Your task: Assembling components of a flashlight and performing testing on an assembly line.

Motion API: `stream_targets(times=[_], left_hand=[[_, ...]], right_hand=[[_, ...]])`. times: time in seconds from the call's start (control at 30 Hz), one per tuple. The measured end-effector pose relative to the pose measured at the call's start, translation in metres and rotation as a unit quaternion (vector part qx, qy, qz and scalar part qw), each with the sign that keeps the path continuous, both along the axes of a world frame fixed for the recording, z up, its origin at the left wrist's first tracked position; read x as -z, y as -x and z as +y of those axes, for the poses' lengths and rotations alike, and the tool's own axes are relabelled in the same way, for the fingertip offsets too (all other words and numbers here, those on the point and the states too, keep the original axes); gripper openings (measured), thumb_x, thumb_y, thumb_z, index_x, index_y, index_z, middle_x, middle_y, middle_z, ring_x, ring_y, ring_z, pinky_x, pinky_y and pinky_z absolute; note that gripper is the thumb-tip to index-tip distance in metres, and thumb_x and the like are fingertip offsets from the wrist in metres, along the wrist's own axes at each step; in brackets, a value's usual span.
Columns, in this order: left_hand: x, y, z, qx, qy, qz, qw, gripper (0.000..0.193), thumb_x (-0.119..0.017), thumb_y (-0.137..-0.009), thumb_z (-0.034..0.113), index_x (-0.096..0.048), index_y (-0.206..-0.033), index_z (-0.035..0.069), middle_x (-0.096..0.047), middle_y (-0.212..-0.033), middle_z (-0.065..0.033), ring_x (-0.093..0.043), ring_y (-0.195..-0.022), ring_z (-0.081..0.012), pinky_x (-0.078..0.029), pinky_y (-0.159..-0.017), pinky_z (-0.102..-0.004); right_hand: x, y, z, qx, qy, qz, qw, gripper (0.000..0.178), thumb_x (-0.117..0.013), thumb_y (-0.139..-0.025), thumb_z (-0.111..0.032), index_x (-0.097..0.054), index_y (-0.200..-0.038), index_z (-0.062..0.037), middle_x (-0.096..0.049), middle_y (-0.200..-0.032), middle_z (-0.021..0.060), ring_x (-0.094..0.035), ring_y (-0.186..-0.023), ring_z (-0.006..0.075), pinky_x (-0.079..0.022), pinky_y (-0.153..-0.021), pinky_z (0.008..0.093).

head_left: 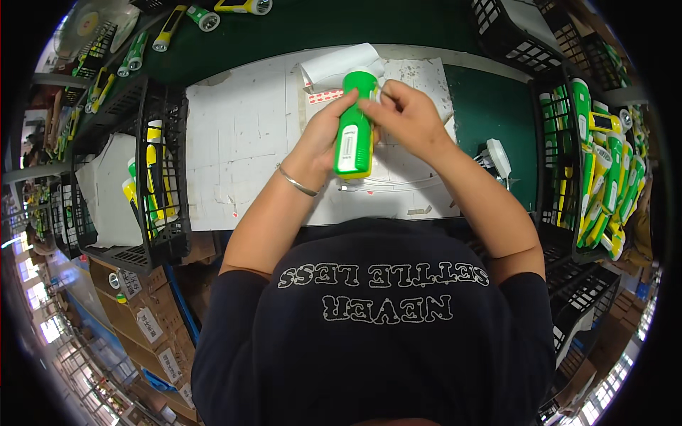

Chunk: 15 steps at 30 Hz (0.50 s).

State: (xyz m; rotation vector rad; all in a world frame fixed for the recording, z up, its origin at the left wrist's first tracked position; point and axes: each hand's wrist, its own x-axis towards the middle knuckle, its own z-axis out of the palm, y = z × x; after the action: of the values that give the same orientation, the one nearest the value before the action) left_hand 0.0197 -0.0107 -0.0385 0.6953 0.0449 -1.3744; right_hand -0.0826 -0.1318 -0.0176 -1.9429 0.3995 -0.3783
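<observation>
A green flashlight (353, 128) with yellow edges and a white label on its side is held over the white work surface, its wider head pointing away from me. My left hand (328, 131) wraps round its body from the left, thumb near the head. From the right, my right hand (412, 117) has its thumb pressed against the flashlight just below the head, with the index finger curled; its other fingertips are partly hidden. Just beyond the hands lies a sheet of red stickers (325, 96) with a curled white backing sheet (341, 65).
A black basket (167, 177) at left holds several flashlights and paper. At right, another black basket (561, 163) stands beside a pile of green-yellow flashlights (611, 177). A white device (499, 157) lies on the green surface. More flashlights (206, 19) lie at far left.
</observation>
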Motion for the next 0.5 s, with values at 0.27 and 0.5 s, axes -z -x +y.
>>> stream_targets(times=[0.27,0.5], left_hand=[[-0.019,0.005,0.013,0.089,-0.087,-0.281,0.952,0.041,-0.054,-0.089,0.031,-0.046,-0.117,0.003,-0.059,-0.091,-0.0102,-0.059,-0.074,-0.0173,-0.052,-0.061,-0.0303],[-0.062,-0.001,0.041,0.209,-0.072,-0.837,0.501,0.048,-0.066,-0.071,0.012,-0.05,-0.116,0.005,-0.058,-0.108,-0.0133,-0.058,-0.095,-0.0304,-0.048,-0.081,-0.0357]], right_hand=[[-0.009,0.017,-0.038,0.028,-0.108,0.022,0.993,0.034,-0.069,-0.078,-0.033,-0.057,-0.09,-0.0041,-0.056,-0.068,0.0015,-0.052,-0.065,0.0061,-0.038,-0.056,0.0211],[-0.034,0.041,-0.043,-0.182,-0.063,0.092,0.977,0.054,-0.079,-0.065,-0.024,-0.059,-0.113,-0.0107,-0.051,-0.077,-0.0034,-0.045,-0.073,0.0041,-0.034,-0.057,0.0182]])
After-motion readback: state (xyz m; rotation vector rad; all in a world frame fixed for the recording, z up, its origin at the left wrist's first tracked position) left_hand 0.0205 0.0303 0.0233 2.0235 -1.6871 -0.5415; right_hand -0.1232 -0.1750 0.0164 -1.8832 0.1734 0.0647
